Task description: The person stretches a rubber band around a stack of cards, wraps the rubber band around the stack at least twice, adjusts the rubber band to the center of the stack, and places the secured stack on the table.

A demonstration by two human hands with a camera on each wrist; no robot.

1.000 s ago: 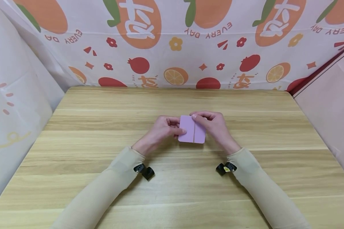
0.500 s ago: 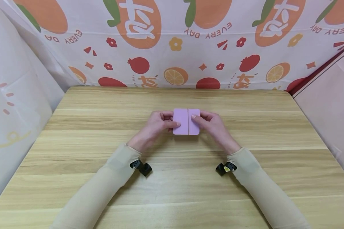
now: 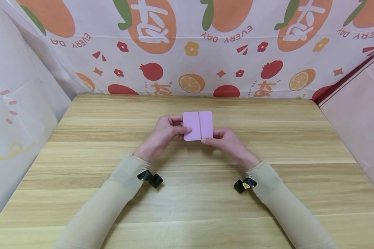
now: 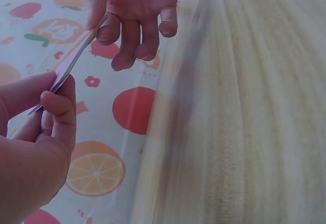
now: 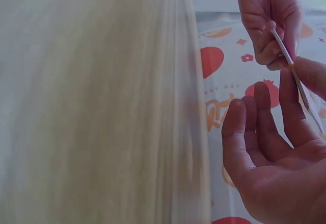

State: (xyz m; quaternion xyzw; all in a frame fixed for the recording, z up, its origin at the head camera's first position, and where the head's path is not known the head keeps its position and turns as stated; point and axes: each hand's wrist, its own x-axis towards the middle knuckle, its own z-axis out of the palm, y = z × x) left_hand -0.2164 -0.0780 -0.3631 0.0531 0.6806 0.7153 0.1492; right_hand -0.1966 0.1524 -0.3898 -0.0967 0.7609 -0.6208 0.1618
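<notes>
A thin, square stack of lilac cards [image 3: 191, 126] with rounded corners is held up over the table, with a narrow tan rubber band [image 3: 200, 125] running across its face right of the middle. My left hand [image 3: 163, 133] pinches the stack's left edge, thumb on the front face and fingers curled behind. At the lower right, my right hand [image 3: 229, 141] pinches the bottom edge by the band between thumb and index finger. Seen edge-on in the right wrist view, the stack [image 5: 285, 51] is slim, and the other fingers of the right hand [image 5: 275, 158] spread loosely away from it.
A wood-grain table [image 3: 187, 207] lies under both forearms. Behind it hangs a white cloth [image 3: 171, 65] printed with fruit, and pale panels [image 3: 18, 86] stand at the sides. Each wrist carries a small black camera [image 3: 151, 178] over a beige sleeve.
The stack has moved up and left with my left hand and levelled out. My right hand's grip has shifted from the top edge, over the face, down to the bottom edge by the band.
</notes>
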